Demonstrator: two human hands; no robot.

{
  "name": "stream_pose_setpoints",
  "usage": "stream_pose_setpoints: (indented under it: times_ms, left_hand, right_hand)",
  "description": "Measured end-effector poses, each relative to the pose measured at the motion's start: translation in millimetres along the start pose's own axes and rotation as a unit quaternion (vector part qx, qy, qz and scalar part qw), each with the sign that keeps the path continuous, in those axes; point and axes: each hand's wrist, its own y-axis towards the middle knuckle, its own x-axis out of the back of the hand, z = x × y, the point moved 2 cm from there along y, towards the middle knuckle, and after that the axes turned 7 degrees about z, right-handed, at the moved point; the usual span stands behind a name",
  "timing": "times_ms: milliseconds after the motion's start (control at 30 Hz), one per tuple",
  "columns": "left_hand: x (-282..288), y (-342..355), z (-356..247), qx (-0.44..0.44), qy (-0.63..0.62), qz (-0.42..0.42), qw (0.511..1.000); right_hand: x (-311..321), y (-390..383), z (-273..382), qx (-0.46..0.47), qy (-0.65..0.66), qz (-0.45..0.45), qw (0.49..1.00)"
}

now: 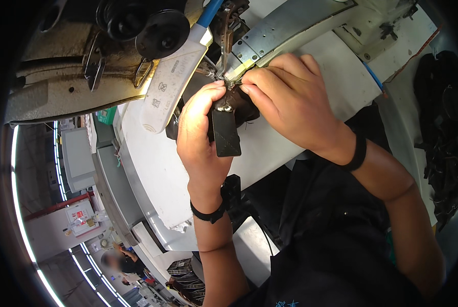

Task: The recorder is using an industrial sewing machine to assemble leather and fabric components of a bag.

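Note:
A small dark fabric piece (245, 106) lies at the needle area of a sewing machine (29, 100). My left hand (201, 128) holds its left side, the thumb and fingertips close to the presser foot (222, 77). From the right, my right hand (295, 100) pinches its upper edge between thumb and forefinger, just beside the foot. Hanging toward me from the piece is a flat black rectangular tab (226, 134), with a shiny bit at its top. My fingertips hide part of the fabric's edge.
A white lamp-like housing (170, 84) and a blue tube (208, 14) stand left of the needle. The pale worktable (157, 179) extends underneath. A pile of dark pieces (449, 138) lies at the far right. Another person (132, 263) is in the lower left background.

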Motion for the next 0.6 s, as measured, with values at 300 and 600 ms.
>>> stream_pose_setpoints:
  times_ms: [300,600]
  left_hand:
    - [-9,-13,-12,0.048,0.072,-0.078,0.993]
    - [-13,-11,-15,0.028,0.051,-0.094,0.994]
  right_hand:
    - [3,-13,-8,-0.046,0.037,0.060,0.996]
    - [4,-6,-11,-0.023,0.094,0.063,0.993]
